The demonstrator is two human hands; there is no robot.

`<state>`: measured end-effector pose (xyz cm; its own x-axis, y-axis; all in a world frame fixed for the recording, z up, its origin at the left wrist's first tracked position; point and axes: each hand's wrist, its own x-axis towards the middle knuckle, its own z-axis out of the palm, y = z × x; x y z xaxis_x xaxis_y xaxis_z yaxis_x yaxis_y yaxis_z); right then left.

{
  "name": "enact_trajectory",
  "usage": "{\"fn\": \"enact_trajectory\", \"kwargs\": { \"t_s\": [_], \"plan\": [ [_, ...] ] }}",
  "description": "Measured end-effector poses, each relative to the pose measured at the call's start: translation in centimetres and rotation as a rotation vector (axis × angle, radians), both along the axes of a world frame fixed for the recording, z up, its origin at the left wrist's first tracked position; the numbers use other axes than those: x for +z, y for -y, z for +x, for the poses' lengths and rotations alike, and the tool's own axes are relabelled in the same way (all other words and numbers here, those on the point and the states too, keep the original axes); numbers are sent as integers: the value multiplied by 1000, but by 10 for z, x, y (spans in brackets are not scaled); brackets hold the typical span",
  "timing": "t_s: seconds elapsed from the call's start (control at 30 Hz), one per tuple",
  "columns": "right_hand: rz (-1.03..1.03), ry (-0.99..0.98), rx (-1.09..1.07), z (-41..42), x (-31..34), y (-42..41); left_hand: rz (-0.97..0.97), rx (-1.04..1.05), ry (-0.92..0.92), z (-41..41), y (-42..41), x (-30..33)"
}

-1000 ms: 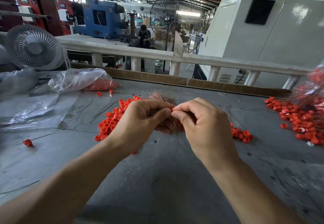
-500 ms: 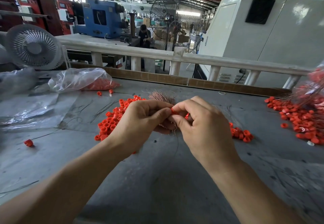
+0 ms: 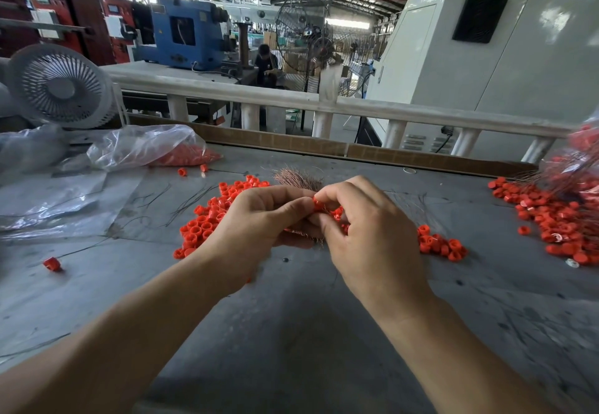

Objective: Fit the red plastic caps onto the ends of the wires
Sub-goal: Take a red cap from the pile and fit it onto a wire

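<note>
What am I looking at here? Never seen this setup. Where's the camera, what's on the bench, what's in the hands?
No machine: a person works with bare hands, filmed by one wide-angle camera worn on the head, looking forward and down. The left hand holds a bundle of thin coppery wires and meets the right hand, which pinches a red cap at the fingertips. On the grey bench lie loose red caps in a pile beside the left hand, a smaller cluster to the right, and a heap of caps among wires at the far right. A clear plastic bag of caps lies at the back left, by a white fan.
</note>
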<state>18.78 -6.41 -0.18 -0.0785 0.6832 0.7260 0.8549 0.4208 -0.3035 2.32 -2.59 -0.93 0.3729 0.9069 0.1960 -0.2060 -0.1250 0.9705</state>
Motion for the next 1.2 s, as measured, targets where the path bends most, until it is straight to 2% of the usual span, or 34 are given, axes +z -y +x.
{"fn": "enact_trajectory", "kwargs": {
  "t_s": [0.4, 0.57, 0.77, 1.07, 1.2],
  "plan": [
    [82, -99, 108, 3, -8, -8, -61, -26, 62, -1, 0, 1],
    [58, -206, 172, 6, -7, -10, -68, -7, 47, -1, 3, 3],
    [60, -231, 218, 9, -6, -11, -57, -8, 30, -1, 4, 5],
    [-86, -422, 302, 13, -7, -12, -27, 11, 39, 1, 5, 4],
    [-96, -443, 300, 12, -6, -11, 40, 71, -5, 3, 4, 2]
  ]
}}
